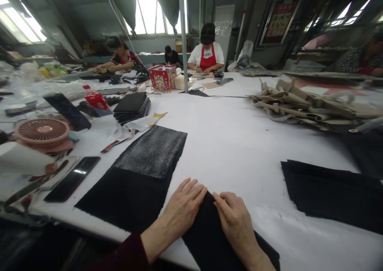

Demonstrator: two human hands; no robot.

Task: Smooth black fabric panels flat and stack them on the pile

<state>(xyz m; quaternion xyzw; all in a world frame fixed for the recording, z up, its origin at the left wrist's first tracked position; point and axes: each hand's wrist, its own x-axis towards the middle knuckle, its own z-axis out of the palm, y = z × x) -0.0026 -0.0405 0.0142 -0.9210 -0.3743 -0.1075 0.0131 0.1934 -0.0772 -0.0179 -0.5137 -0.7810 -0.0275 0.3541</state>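
A piece of black fabric [206,233] lies in front of me at the table's near edge, narrow at its far end. My left hand [181,207] rests on its far left corner, with the fingers stretched out over the edge. On the other side, my right hand [235,219] has its thumb and bent fingers pinched at the fabric's far right edge. To the left is a stack of black fabric pieces [125,195], the far part covered by a speckled grey patch [155,151]. More black fabric pieces [332,195] lie to the right.
The white table [227,143] bears a phone [72,179], a pink fan [43,131], folded black cloth [131,105], a pile of beige fabric [308,103] and a red patterned box [163,78]. A metal pole [183,39] rises at the back. Several people work farther off.
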